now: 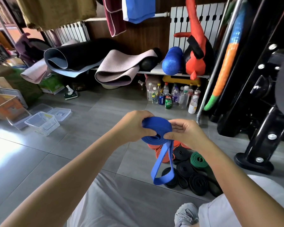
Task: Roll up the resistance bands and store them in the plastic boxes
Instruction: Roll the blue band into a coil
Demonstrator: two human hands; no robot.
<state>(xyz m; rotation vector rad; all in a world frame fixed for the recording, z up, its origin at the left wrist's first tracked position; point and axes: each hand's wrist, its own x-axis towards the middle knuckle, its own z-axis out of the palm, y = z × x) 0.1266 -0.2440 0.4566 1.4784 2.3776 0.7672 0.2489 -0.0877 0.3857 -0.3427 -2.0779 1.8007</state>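
A blue resistance band (156, 128) is partly rolled into a coil held in the air between both hands. My left hand (134, 124) grips the coil's left side, and my right hand (185, 131) pinches its right side. The band's loose end hangs down in a loop (162, 161). On the floor below lie several rolled black bands (192, 177), a green rolled band (198, 160) and orange bands (161, 153). Clear plastic boxes (42, 122) stand on the floor at the left, with a lid (60, 113) beside them.
An orange-tinted box (6, 106) sits at the far left. Rolled yoga mats (82, 63) rest on a low rack, with bottles and cans (172, 95) under it. A black gym machine frame (261, 112) stands at the right. My knees in light trousers fill the bottom.
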